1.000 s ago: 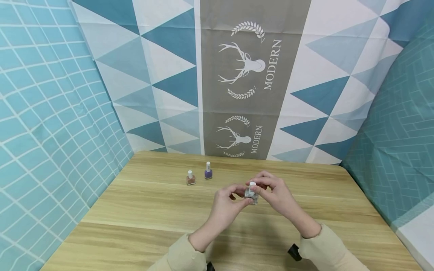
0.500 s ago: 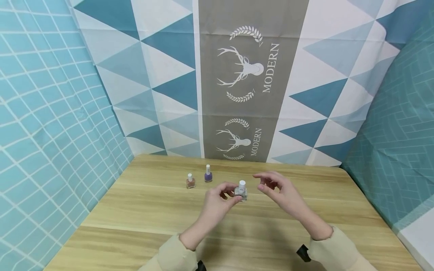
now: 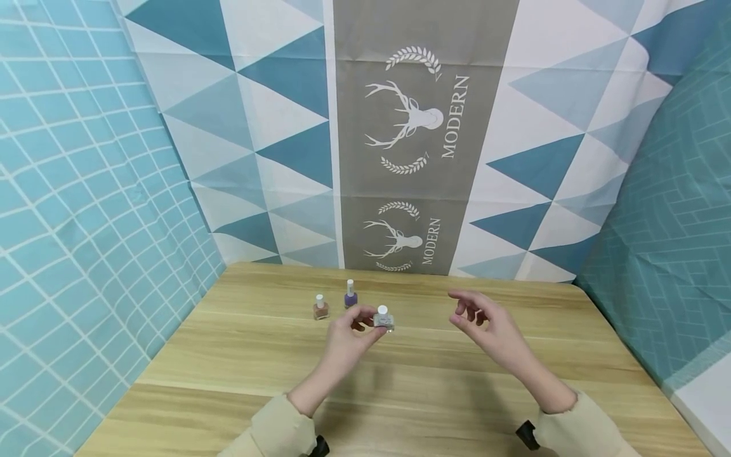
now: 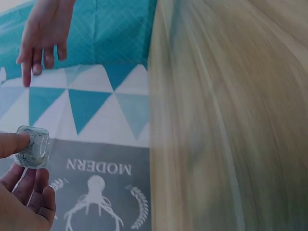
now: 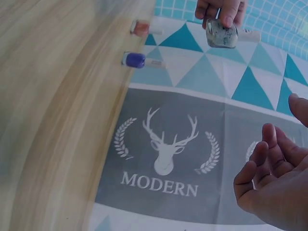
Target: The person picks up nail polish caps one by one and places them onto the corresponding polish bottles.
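My left hand (image 3: 345,339) pinches a clear nail polish bottle (image 3: 384,320) with a white cap between thumb and fingers, held above the table. In the left wrist view the glass nail polish bottle (image 4: 33,147) shows speckled contents. Off to the right, my right hand (image 3: 491,324) hovers with loosely bent fingers and nothing in them. Behind the left hand stand a purple nail polish bottle (image 3: 351,298) and, left of it, a brownish-pink nail polish bottle (image 3: 321,310), both upright with white caps. The right wrist view also has the purple bottle (image 5: 134,60) and the pinkish one (image 5: 141,28).
The wooden table (image 3: 274,374) spreads beneath both hands. A patterned cloth with a deer print (image 3: 400,241) hangs along its back edge. Blue gridded cloth (image 3: 103,190) borders the left side, and teal cloth (image 3: 657,254) the right.
The right hand has let go of the clear bottle's cap and moved right. The left hand has carried the bottle leftward, closer to the two standing bottles.
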{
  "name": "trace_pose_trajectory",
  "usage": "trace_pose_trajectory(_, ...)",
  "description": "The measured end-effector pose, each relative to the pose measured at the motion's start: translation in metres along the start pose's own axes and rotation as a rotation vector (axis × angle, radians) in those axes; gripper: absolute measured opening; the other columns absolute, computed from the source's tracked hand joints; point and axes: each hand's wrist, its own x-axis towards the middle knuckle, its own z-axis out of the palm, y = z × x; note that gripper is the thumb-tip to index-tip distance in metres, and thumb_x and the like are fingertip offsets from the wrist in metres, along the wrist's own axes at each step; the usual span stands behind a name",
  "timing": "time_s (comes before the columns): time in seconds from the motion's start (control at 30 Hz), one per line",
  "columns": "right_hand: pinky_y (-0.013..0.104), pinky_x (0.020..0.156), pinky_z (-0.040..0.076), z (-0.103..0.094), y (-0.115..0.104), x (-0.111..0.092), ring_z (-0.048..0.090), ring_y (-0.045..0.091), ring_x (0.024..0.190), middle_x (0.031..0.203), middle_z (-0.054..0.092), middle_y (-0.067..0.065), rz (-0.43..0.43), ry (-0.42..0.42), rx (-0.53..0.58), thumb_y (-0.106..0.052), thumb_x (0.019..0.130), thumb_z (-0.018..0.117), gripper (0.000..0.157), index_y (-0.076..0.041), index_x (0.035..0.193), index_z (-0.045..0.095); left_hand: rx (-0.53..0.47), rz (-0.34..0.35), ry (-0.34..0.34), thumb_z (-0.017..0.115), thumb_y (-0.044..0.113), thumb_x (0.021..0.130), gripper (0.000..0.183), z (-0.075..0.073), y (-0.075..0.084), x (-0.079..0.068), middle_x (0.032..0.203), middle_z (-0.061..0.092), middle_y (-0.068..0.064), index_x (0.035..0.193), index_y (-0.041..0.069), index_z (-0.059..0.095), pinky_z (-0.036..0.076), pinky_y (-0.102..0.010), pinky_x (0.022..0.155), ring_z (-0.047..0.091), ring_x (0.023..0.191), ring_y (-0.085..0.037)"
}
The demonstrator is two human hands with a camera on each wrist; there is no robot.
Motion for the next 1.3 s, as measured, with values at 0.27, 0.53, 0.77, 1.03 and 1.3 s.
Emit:
trace_pose_trajectory(0.27, 0.021, 0.058, 0.039, 0.004, 0.034, -0.007, 0.044, 0.004, 0.068, 0.082, 0.052, -0.014, -0.020, 0.026, -0.113, -0.023, 0.079, 0.067, 0.028, -0.022, 0.107, 0.060, 0.036, 0.018, 0.041, 0.076, 0.009, 0.067, 0.027, -0.006, -0.030, 0.007, 0.079, 0.065, -0.006, 0.089, 0.006, 0.062, 0.049, -0.030, 0.063, 0.061, 0.074, -0.021)
trace_pose_trajectory(0.53, 0.019, 0.056, 0.039, 0.008, 0.052, -0.014, 0.044, 0.004, 0.065, 0.079, 0.052, -0.013, 0.027, 0.048, -0.167, -0.023, 0.080, 0.066, 0.016, -0.020, 0.095, 0.062, 0.074, -0.043, 0.067, 0.076, 0.010, 0.068, 0.028, -0.011, -0.051, 0.014, 0.081, 0.066, -0.008, 0.092, 0.006, 0.062, 0.048, -0.022, 0.060, 0.063, 0.075, -0.023)
trace_pose_trajectory(0.77, 0.020, 0.054, 0.040, 0.011, 0.068, -0.019, 0.045, 0.005, 0.063, 0.075, 0.052, -0.010, 0.047, 0.049, -0.153, -0.021, 0.080, 0.066, 0.012, -0.020, 0.091, 0.061, 0.097, -0.138, 0.097, 0.076, 0.008, 0.067, 0.027, -0.012, -0.082, 0.019, 0.081, 0.064, -0.009, 0.090, 0.003, 0.063, 0.047, -0.019, 0.060, 0.062, 0.074, -0.022)
trace_pose_trajectory(1.03, 0.020, 0.054, 0.041, 0.014, 0.076, -0.024, 0.045, 0.005, 0.064, 0.076, 0.052, -0.010, 0.088, 0.019, -0.131, -0.024, 0.081, 0.065, 0.012, -0.022, 0.092, 0.060, 0.122, -0.191, 0.064, 0.075, 0.007, 0.067, 0.028, -0.014, -0.101, 0.026, 0.084, 0.062, -0.011, 0.090, 0.000, 0.062, 0.050, -0.024, 0.066, 0.062, 0.075, -0.021)
trace_pose_trajectory(1.3, 0.020, 0.054, 0.041, 0.017, 0.080, -0.027, 0.046, 0.006, 0.064, 0.077, 0.053, -0.010, 0.106, 0.004, -0.099, -0.027, 0.082, 0.064, 0.013, -0.022, 0.094, 0.060, 0.185, -0.270, 0.053, 0.075, 0.006, 0.067, 0.028, -0.013, -0.111, 0.036, 0.082, 0.064, -0.012, 0.091, -0.001, 0.063, 0.050, -0.025, 0.065, 0.060, 0.073, -0.019)
